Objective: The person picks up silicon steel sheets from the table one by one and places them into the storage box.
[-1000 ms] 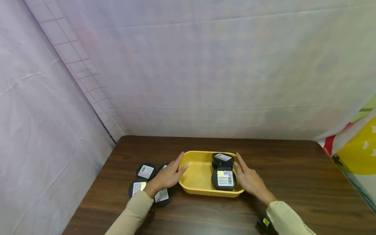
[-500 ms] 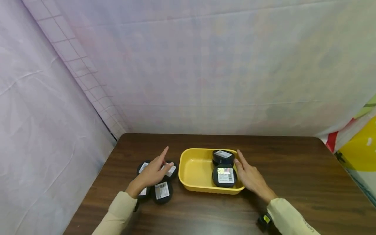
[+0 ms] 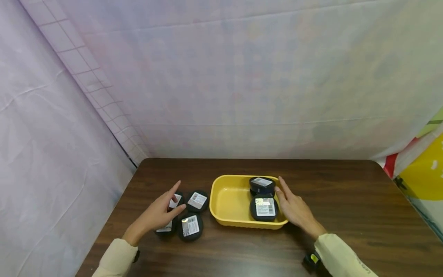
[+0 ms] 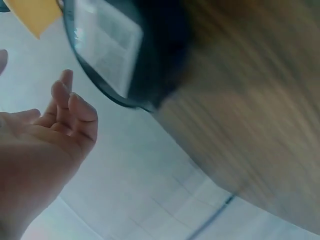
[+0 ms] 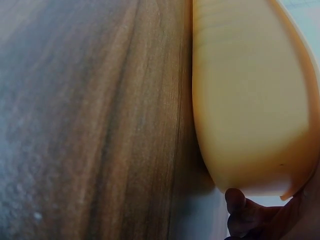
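Observation:
My left hand (image 3: 155,211) hovers over a cluster of black round flat containers with white labels, one of them (image 3: 197,201) beside the tray and another (image 3: 190,226) nearer the front. It holds nothing; in the left wrist view a labelled container (image 4: 110,50) is close by, apart from the bent fingers (image 4: 82,112). My right hand (image 3: 295,209) grips the right end of a yellow plastic tray (image 3: 221,222), thumb over the rim and fingers along the outside. Inside the tray, at its right side, one container (image 3: 264,207) sits in front of a stacked pair (image 3: 262,185).
Beneath everything is a dark wood-grain table (image 3: 228,250). A small black object with a yellow-green mark (image 3: 310,261) lies by the right sleeve. Pale cloth (image 3: 242,84) hangs behind the table and at the left.
My left hand has let go of the tray's left end and moved left over the loose containers, uncovering two of them. The right hand and the tray stay about where they were.

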`<move>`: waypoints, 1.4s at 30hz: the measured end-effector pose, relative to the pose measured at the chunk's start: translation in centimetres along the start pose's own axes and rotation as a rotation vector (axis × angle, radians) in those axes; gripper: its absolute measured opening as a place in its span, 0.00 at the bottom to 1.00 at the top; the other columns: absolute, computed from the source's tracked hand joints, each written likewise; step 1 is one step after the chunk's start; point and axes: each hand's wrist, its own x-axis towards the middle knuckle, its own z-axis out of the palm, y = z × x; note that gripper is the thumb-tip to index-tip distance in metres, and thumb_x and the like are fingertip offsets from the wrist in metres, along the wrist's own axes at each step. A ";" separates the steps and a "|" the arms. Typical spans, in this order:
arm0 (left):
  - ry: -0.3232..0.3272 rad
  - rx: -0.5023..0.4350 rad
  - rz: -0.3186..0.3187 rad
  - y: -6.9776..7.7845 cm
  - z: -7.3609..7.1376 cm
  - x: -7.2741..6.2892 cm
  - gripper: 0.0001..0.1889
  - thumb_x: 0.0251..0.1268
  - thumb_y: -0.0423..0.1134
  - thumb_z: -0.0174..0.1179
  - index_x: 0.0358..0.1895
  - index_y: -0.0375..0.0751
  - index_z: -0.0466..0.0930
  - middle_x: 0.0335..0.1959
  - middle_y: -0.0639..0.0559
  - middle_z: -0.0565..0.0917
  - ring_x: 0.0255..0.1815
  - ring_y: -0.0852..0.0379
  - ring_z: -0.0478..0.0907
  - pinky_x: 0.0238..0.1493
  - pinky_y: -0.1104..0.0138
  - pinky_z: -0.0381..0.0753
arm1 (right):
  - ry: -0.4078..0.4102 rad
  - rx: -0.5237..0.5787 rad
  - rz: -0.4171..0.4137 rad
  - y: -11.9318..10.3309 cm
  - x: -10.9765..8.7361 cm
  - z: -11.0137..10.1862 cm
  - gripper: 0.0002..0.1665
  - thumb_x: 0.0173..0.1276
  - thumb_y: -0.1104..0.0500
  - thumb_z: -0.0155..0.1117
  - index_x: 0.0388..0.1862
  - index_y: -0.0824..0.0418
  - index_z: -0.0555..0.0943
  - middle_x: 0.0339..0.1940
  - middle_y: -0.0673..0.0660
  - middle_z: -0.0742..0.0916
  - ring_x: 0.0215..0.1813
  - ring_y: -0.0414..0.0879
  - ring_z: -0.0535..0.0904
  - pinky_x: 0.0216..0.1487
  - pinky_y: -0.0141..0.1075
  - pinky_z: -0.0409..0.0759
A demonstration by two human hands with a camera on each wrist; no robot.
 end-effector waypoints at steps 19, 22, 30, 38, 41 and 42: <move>0.026 0.037 -0.034 -4.5 -0.2 -4.8 0.57 0.49 0.62 0.73 0.79 0.44 0.53 0.50 0.47 0.78 0.53 0.49 0.72 0.52 0.49 0.73 | -0.016 0.009 0.006 0.1 -0.2 -0.2 0.42 0.77 0.30 0.25 0.83 0.46 0.40 0.63 0.78 0.75 0.59 0.74 0.75 0.55 0.65 0.72; -0.005 0.023 -0.071 -4.9 0.1 -5.0 0.62 0.44 0.64 0.75 0.80 0.47 0.49 0.53 0.46 0.77 0.55 0.48 0.71 0.55 0.47 0.72 | -0.016 0.010 0.007 0.1 -0.2 -0.3 0.42 0.77 0.30 0.25 0.83 0.46 0.40 0.64 0.78 0.75 0.59 0.75 0.75 0.56 0.65 0.72; -0.044 -0.016 -0.096 -5.4 1.0 -5.6 0.67 0.40 0.64 0.77 0.81 0.50 0.42 0.63 0.36 0.73 0.63 0.39 0.70 0.61 0.39 0.67 | -0.018 0.018 0.005 0.1 -0.3 -0.1 0.42 0.77 0.30 0.25 0.83 0.45 0.40 0.63 0.78 0.76 0.59 0.74 0.75 0.56 0.65 0.71; -0.054 -0.017 -0.118 -5.6 1.6 -5.7 0.72 0.36 0.66 0.78 0.81 0.50 0.36 0.67 0.30 0.67 0.67 0.32 0.67 0.61 0.34 0.64 | -0.016 0.025 0.006 0.1 -0.3 -0.2 0.42 0.77 0.30 0.25 0.83 0.45 0.40 0.63 0.78 0.75 0.60 0.74 0.75 0.57 0.65 0.71; -0.069 0.002 -0.136 -5.7 1.8 -5.5 0.73 0.34 0.68 0.77 0.81 0.51 0.35 0.69 0.29 0.65 0.68 0.32 0.65 0.62 0.32 0.60 | -0.018 0.027 0.006 0.1 -0.3 -0.2 0.42 0.77 0.30 0.25 0.83 0.46 0.40 0.64 0.78 0.75 0.60 0.74 0.75 0.57 0.65 0.71; -0.075 0.009 -0.142 -5.8 1.8 -5.5 0.74 0.34 0.69 0.77 0.81 0.51 0.35 0.69 0.30 0.65 0.68 0.32 0.65 0.62 0.32 0.60 | -0.017 0.026 0.006 0.1 -0.3 -0.2 0.42 0.77 0.30 0.25 0.83 0.46 0.40 0.64 0.78 0.75 0.60 0.74 0.75 0.57 0.65 0.71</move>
